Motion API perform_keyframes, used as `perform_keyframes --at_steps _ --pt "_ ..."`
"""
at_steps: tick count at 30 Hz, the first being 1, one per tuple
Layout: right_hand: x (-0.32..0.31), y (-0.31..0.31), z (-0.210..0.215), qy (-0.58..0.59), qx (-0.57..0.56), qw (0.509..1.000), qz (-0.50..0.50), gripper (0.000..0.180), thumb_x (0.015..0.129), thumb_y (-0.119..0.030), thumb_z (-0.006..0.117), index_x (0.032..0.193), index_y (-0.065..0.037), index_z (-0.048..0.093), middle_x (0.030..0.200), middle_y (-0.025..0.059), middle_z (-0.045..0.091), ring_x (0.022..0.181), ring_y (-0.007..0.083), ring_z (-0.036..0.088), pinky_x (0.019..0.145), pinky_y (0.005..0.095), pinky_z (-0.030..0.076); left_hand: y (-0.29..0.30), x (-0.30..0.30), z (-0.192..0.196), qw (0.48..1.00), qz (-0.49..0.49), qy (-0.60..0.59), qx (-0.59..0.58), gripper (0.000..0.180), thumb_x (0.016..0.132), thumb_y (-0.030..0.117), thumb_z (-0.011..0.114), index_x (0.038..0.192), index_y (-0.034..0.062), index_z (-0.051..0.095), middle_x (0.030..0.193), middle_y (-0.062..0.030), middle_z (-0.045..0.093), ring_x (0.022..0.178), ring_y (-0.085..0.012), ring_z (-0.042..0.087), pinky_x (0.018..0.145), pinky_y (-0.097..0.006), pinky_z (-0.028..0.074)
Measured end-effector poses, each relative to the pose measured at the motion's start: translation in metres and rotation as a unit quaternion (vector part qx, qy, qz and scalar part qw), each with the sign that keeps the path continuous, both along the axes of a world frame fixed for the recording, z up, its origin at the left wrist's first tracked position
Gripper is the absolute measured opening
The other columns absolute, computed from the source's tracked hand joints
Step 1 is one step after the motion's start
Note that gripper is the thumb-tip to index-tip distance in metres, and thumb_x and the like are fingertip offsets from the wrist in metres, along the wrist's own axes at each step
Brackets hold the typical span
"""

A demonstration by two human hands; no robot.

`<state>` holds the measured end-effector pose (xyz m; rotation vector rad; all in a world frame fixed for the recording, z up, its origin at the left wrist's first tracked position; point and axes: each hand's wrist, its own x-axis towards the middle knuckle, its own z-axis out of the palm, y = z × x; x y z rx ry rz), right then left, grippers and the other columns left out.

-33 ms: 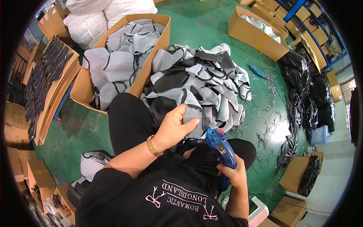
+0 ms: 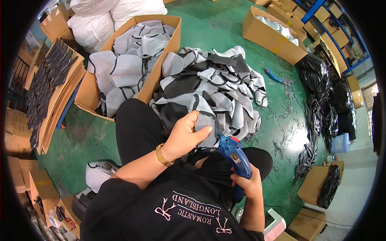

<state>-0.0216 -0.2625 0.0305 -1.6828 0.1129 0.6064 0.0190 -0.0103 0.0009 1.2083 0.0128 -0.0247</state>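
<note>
Head view: left hand pinches grey fabric piece flat on the lap for trimming, right hand fingers wrapped around blue electric cutter, nozzle apparently touching the cloth edge.

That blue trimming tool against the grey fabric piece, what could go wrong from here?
The blue tool has its tip right beside the left hand gripping the grey fabric piece, so the fingers could get nicked or burnt. The right hand holds it low on the handle, so the tip may wander. The fabric pile could snag it.
</note>
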Motion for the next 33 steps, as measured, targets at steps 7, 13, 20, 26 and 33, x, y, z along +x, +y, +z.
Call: perform_keyframes --at_steps 7,13,20,26,33 --pt "0.002 0.003 0.005 -0.006 0.004 1.0 -0.004 0.031 0.067 0.001 0.068 0.096 0.005 0.06 0.076 0.0065 0.06 0.056 0.0143 0.058 0.053 0.0273 0.048 0.002 -0.001 0.006 0.999 -0.013 -0.006 0.039 0.012 0.086 0.004 0.063 0.094 0.0013 0.054 0.082 0.0037 0.056 0.072 -0.001 0.047 0.061 -0.02 0.042" --pt "0.006 -0.007 0.002 0.031 0.03 0.999 0.019 0.034 0.068 0.0 0.069 0.1 0.005 0.06 0.084 0.0075 0.062 0.06 0.0141 0.059 0.055 0.0278 0.049 0.009 0.001 0.006 0.989 -0.041 -0.031 0.14 0.016 0.08 0.007 0.065 0.089 0.0006 0.054 0.075 0.0045 0.05 0.067 -0.0015 0.04 0.056 -0.021 0.037" --pt "0.017 -0.016 0.0 0.093 0.06 0.992 0.068 0.037 0.069 0.001 0.07 0.104 0.005 0.06 0.089 0.0086 0.064 0.065 0.0146 0.06 0.058 0.0276 0.05 0.034 0.009 0.014 0.952 -0.162 -0.076 0.25 0.018 0.073 0.007 0.061 0.087 -0.001 0.052 0.067 -0.0007 0.04 0.062 -0.003 0.035 0.052 -0.022 0.033" --pt "0.022 -0.005 0.007 0.07 0.057 0.993 0.07 0.033 0.064 -0.002 0.072 0.094 0.005 0.06 0.074 0.0083 0.061 0.056 0.0171 0.059 0.052 0.0285 0.049 0.038 0.01 0.027 0.921 -0.249 -0.098 0.284 0.018 0.071 0.007 0.061 0.084 -0.0014 0.052 0.064 -0.0066 0.042 0.059 -0.0062 0.039 0.053 -0.024 0.037" --pt "0.04 0.014 -0.009 -0.005 0.167 0.985 -0.037 0.035 0.07 -0.005 0.074 0.1 0.004 0.059 0.079 0.006 0.06 0.063 0.0136 0.058 0.058 0.0266 0.049 0.024 0.005 0.017 0.902 -0.256 -0.089 0.335 0.023 0.074 0.004 0.063 0.095 -0.001 0.056 0.077 -0.008 0.057 0.07 -0.0089 0.052 0.062 -0.025 0.044"
